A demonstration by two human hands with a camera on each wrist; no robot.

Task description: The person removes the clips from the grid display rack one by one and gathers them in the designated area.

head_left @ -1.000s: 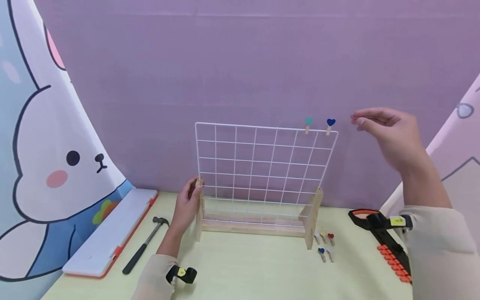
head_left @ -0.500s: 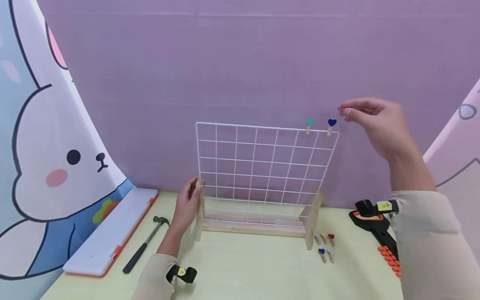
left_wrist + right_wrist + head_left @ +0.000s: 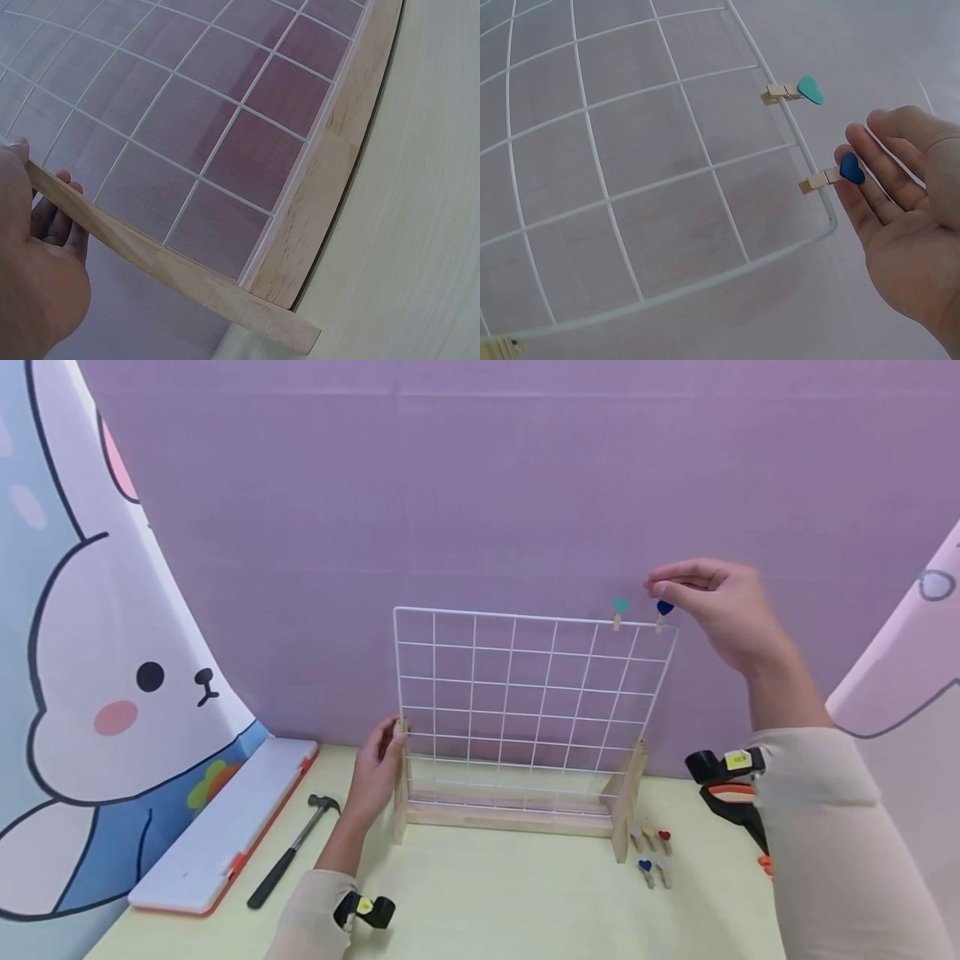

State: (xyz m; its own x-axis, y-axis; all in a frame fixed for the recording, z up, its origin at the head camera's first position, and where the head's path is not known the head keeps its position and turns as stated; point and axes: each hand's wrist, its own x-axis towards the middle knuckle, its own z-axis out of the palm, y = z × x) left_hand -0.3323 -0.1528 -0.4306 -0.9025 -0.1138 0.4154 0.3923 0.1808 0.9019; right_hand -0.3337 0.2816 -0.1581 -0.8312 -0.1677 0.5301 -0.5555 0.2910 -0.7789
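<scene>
A white wire grid (image 3: 513,693) stands upright in a wooden stand (image 3: 510,818). My left hand (image 3: 377,768) holds the stand's left upright (image 3: 150,259), with the thumb on one side and the curled fingers on the other. Clipped on the grid's top bar near its right corner are a mini clothespin with a green heart (image 3: 810,90) and one with a blue heart (image 3: 851,168). My right hand (image 3: 720,610) hovers at the blue-heart clothespin and partly covers it in the head view. Its fingers (image 3: 889,169) are loosely bent behind the blue heart, with nothing pinched.
Several mini clothespins (image 3: 648,872) with hearts lie on the table right of the stand. A hammer (image 3: 292,852) and a white case with a red edge (image 3: 225,827) lie at the left. A black and orange tool (image 3: 731,802) is partly hidden behind the right sleeve.
My right hand has moved left from beyond the grid's corner to the blue-heart clothespin. The left hand and the stand have stayed in place.
</scene>
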